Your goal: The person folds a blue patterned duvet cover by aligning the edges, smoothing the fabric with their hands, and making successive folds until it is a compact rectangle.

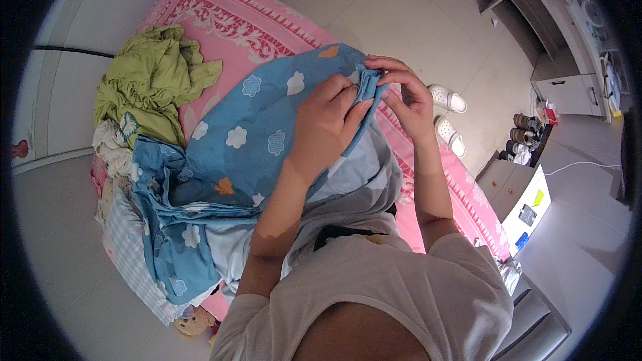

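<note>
head cam | left of worn pair | facing down | hands (319, 124) (412, 105) close below | fisheye

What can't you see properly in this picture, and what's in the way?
Head view: the held edge of the blue cloth, partly covered by the left grip and right grip.
Head view: much of the pink bedspread, under the blue cloth.
Head view: the dark object at far right, cut off by the round rim.
Head view: details on the small dark card, too small.
</note>
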`<action>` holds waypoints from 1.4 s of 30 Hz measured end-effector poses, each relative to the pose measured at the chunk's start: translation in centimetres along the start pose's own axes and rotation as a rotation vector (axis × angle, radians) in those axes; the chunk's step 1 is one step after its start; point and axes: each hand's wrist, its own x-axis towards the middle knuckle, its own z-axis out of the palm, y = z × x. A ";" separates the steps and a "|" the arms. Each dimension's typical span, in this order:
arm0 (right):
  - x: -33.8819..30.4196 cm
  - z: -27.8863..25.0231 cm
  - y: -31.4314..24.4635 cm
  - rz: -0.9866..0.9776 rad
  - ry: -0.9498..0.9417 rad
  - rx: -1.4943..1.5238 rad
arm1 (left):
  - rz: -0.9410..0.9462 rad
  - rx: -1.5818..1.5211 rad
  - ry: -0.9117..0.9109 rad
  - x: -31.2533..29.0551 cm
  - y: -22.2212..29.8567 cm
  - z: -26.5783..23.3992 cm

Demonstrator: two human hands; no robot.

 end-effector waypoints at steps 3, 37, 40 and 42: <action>-0.8 0.2 -0.1 0.099 0.025 0.112 | 0.074 0.070 -0.075 0.2 0.1 -0.4; 5.4 5.9 1.5 0.023 0.322 0.078 | -0.290 0.471 0.337 -14.1 -5.0 -5.7; 6.6 6.5 1.2 0.090 0.347 0.090 | -0.238 0.565 0.274 -15.4 -5.7 -6.4; 7.5 6.5 2.2 0.083 0.309 -0.018 | -0.298 0.573 0.192 -17.2 -6.1 -5.9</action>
